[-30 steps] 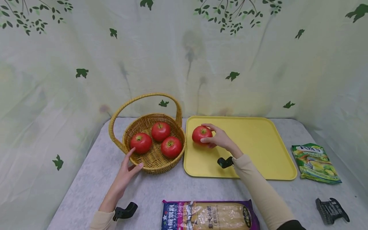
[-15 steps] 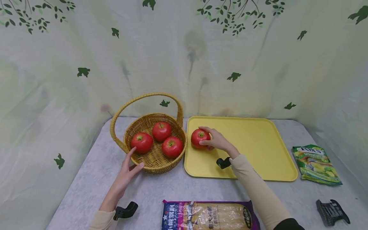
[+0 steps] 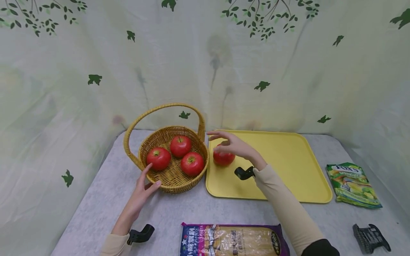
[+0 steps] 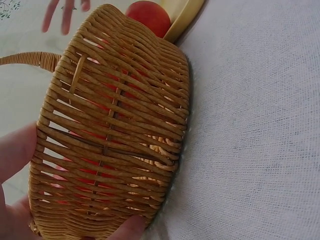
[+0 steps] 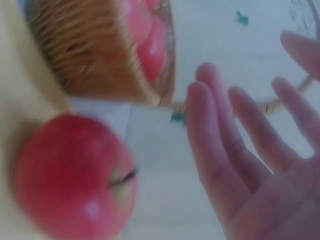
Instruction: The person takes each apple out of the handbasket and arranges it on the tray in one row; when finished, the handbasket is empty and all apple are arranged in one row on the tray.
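Note:
A wicker basket (image 3: 173,180) with a tall arched handle stands at the left, holding 3 red apples (image 3: 192,164). My left hand (image 3: 141,193) holds its near-left rim, fingertips at the edge and against the woven wall (image 4: 107,135) in the left wrist view. Another red apple (image 3: 224,159) sits at the left end of the yellow tray (image 3: 272,160). Over that apple my right hand (image 3: 238,146) hovers, its fingers extended and holding nothing. The right wrist view shows a gap between this hand (image 5: 270,195) and the apple (image 5: 70,175).
Near the front edge lies a long purple-and-blue food packet (image 3: 234,240). A green candy bag (image 3: 353,185) is right of the tray, with a black plastic bracket (image 3: 371,237) in front of it. A leaf-printed curtain (image 3: 205,71) hangs behind the table.
My right hand has let go of the apple on the tray, after shifting it slightly left, and has risen with its fingers spread. The left hand stays at the basket.

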`<state>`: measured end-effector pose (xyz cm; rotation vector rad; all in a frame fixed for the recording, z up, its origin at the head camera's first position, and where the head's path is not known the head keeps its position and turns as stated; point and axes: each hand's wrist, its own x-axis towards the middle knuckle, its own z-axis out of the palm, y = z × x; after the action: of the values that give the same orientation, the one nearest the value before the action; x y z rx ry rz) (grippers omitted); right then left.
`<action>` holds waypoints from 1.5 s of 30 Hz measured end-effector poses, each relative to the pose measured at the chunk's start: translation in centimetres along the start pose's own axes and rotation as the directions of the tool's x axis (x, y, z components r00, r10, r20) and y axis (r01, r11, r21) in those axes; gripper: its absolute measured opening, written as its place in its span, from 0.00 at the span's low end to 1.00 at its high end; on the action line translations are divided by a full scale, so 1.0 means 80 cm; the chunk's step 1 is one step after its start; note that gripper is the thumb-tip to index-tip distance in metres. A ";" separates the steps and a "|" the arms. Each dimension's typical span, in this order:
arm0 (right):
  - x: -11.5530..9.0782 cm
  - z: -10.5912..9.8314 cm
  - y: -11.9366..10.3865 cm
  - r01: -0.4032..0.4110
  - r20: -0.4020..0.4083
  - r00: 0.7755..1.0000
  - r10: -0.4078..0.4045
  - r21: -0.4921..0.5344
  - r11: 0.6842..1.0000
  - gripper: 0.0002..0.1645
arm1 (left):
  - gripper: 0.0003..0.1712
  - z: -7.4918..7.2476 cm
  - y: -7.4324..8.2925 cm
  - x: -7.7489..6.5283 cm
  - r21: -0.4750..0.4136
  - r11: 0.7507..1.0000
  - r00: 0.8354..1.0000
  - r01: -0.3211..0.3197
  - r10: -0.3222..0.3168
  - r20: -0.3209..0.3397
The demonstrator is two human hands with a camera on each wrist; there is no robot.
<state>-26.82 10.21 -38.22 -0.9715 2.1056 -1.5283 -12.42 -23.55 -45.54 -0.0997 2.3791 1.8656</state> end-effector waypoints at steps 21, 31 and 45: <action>0.103 0.053 -0.024 -0.211 0.506 0.794 0.338 -0.291 0.933 0.36 | 0.42 -0.003 -0.002 0.000 0.009 1.000 1.000 0.028 -0.028 -0.002; 0.116 0.075 -0.022 -0.263 0.504 0.718 0.480 -0.443 0.857 0.36 | 0.42 -0.002 -0.002 0.000 0.013 0.999 0.999 0.035 -0.035 -0.003; 0.102 0.088 -0.011 -0.113 0.447 0.814 0.372 -0.507 0.855 0.36 | 0.42 -0.002 -0.002 -0.002 0.014 1.000 1.000 0.021 -0.020 -0.006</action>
<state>-27.74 -0.53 -39.01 -1.0584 2.0871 -0.5285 -12.24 -23.75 -45.61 -0.1277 2.3855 1.8414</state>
